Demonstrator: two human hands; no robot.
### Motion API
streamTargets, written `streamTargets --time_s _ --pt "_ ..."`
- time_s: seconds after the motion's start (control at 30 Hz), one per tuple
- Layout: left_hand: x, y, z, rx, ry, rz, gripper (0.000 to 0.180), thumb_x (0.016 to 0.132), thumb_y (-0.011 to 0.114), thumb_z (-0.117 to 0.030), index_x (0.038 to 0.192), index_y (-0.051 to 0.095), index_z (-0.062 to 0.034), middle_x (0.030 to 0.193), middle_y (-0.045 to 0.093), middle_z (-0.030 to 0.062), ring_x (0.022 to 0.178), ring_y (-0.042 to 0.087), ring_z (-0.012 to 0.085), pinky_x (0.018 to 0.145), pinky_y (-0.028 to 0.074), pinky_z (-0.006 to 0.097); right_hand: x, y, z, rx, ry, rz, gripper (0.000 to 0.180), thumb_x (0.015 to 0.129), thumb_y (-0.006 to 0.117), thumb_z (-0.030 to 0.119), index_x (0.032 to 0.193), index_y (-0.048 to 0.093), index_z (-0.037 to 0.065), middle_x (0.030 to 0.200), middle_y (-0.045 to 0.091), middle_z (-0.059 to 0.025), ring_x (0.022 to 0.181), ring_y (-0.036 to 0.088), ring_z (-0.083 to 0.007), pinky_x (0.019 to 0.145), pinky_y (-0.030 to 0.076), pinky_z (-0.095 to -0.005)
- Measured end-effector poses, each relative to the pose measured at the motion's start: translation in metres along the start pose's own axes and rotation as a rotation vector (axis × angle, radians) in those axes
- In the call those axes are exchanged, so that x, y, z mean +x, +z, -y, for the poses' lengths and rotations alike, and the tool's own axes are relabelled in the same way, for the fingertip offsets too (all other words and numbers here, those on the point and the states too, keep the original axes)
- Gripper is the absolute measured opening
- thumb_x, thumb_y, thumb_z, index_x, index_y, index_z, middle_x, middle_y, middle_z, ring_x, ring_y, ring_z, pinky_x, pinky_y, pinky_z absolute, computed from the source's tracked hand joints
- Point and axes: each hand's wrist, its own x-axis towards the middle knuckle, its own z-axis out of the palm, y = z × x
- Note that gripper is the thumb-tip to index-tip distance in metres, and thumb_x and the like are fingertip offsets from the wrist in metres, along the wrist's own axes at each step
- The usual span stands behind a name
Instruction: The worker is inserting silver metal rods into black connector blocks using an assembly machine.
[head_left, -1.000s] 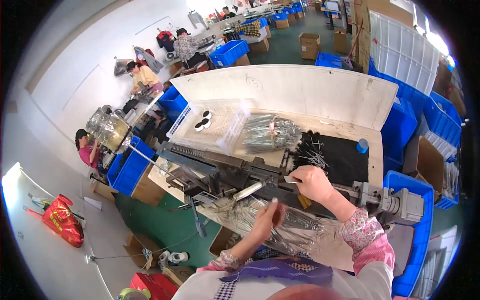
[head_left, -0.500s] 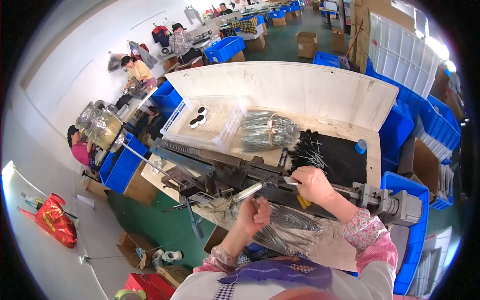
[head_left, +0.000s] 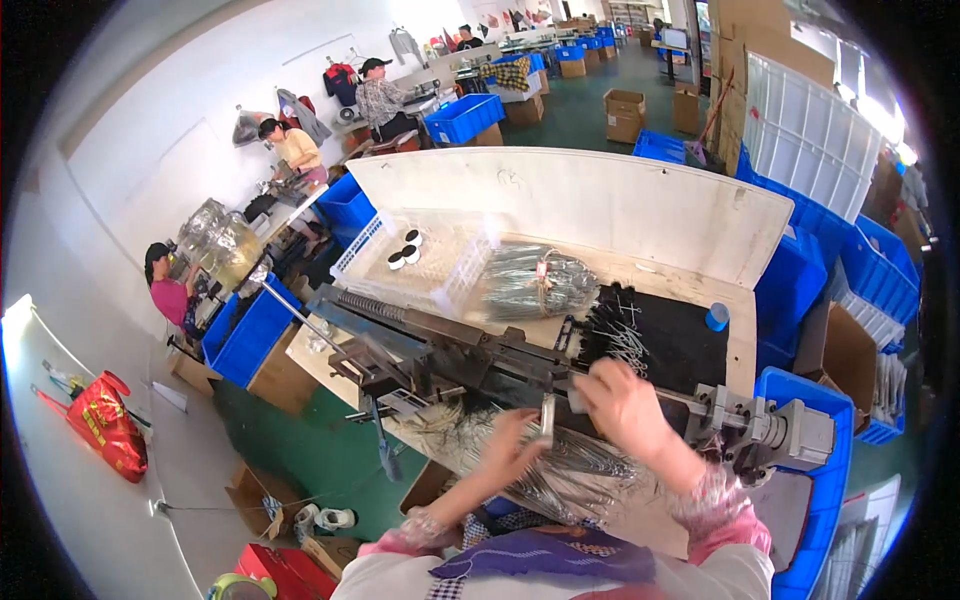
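Close to the person's body, a loose heap of long, thin silver metal wires (head_left: 590,455) lay on the pale wooden desk (head_left: 640,508). Over the heap, the left hand (head_left: 505,450) was right up against a short, shiny silver bar (head_left: 548,420), but I could not tell if its fingers were closed round it. The right hand (head_left: 632,415) was blurry, and its fingers seemed to pinch a small, flat, pale piece (head_left: 577,401) by the long, dark metal machine (head_left: 470,345). If the bar jerked while the hands were so near, a finger could get nipped. If the pinch was weak, the little piece could slip and get lost in the wires. The loose pink sleeve (head_left: 735,520) on the right arm could also snag on a wire end. Past the machine, thin sticks with black ends (head_left: 628,345) lay in a pile on a flat black mat (head_left: 690,345). Farther back were a tied bundle of silver wires (head_left: 520,285) and a white plastic crate (head_left: 440,298), then a long white board (head_left: 570,180).
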Motion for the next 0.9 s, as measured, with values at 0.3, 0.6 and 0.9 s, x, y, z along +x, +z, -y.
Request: streamTargets --time_s 0.3,0.6,0.9 --pt "-0.118 -0.125 0.145 -0.563 -0.821 -0.881 0.053 0.092 0.054 -0.018 0.137 0.036 0.0031 0.142 0.032 0.0211 0.128 0.033 0.0324 0.106 0.028 0.042 -0.066 0.040 -0.014 -0.111 0.433 0.095 0.038 0.078 0.066 0.010 0.110 0.048 0.004 0.098 0.055 -0.0156 0.078 0.064 -0.0335 0.062 0.054 -0.0407" --pt "-0.041 -0.041 0.049 -0.228 -0.549 -0.576 0.028 0.096 0.055 -0.026 0.099 0.063 0.0005 0.080 0.065 0.0102 0.061 0.059 0.0166 0.054 0.045 0.028 -0.092 0.060 -0.051 -0.106 0.511 0.187 0.027 0.078 0.068 0.014 0.095 0.050 0.005 0.087 0.062 -0.0148 0.066 0.064 -0.0324 0.058 0.053 -0.0419" --pt "0.011 -0.046 0.094 -0.927 -0.825 -0.364 0.039 0.098 0.051 -0.036 0.096 0.064 0.0005 0.063 0.057 0.0016 0.041 0.045 0.0081 0.035 0.029 0.023 -0.101 0.067 -0.055 -0.329 0.497 0.243 0.044 0.080 0.068 0.025 0.115 0.053 0.003 0.090 0.062 -0.0193 0.073 0.065 -0.0317 0.060 0.053 -0.0403"
